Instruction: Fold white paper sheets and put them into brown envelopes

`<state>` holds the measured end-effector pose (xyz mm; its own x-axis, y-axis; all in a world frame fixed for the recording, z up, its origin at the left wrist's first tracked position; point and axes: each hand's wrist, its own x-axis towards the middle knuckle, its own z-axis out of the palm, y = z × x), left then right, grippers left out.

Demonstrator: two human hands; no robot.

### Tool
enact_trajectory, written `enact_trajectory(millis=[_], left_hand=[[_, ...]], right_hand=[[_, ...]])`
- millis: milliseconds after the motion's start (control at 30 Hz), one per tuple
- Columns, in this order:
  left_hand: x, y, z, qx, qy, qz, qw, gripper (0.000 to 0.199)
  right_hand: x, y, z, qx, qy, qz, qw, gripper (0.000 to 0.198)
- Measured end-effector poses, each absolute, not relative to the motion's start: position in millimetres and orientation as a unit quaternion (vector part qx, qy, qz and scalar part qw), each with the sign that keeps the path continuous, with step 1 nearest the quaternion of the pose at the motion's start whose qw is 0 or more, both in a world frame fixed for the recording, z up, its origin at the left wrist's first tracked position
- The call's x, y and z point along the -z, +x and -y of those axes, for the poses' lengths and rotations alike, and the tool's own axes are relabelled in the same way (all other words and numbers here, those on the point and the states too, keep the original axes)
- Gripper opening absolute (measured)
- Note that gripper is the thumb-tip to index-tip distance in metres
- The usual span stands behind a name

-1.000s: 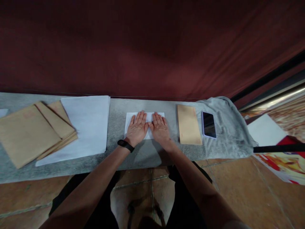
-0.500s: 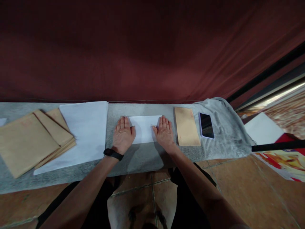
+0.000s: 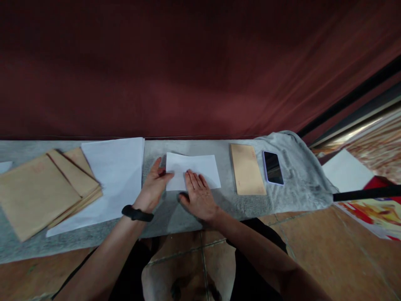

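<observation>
A white folded sheet of paper lies on the grey cloth, with its top edge slightly lifted. My left hand, with a black band at the wrist, is at the paper's left edge. Its thumb reaches over the paper and the other fingers curl at the edge, partly hidden, so the edge seems pinched. My right hand rests flat on the lower middle of the paper, fingers extended and thumb apart.
Several brown envelopes lie on large white sheets at the left. To the right are another brown envelope and a phone. Grey cloth covers the narrow bench. A dark red curtain hangs behind it.
Both hands lay flat on the paper's two ends. My right hand has slid left and towards me onto its middle; my left hand has turned and curled at the left edge.
</observation>
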<state>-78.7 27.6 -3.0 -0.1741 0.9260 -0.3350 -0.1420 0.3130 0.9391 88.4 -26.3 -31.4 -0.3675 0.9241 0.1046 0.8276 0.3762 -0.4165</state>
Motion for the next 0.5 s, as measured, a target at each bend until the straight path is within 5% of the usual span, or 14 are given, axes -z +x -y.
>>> enact_trajectory(millis=[133, 267, 500], left_hand=[[-19.2, -73.7, -25.5, -0.546, 0.257, -0.467, 0.646, 0.055], [-22.3, -63.9, -21.2, -0.531, 0.209, -0.479, 0.667, 0.041], [-2.6, -41.3, -13.6, -0.495, 0.227, -0.442, 0.713, 0.044]], right_hand=[[9.9, 100.9, 3.9, -0.313, -0.53, 0.711, 0.34, 0.051], [-12.3, 117.3, -21.2, -0.526, -0.455, 0.419, 0.583, 0.053], [-9.8, 126.5, -20.9, -0.666, -0.37, 0.183, 0.621, 0.033]])
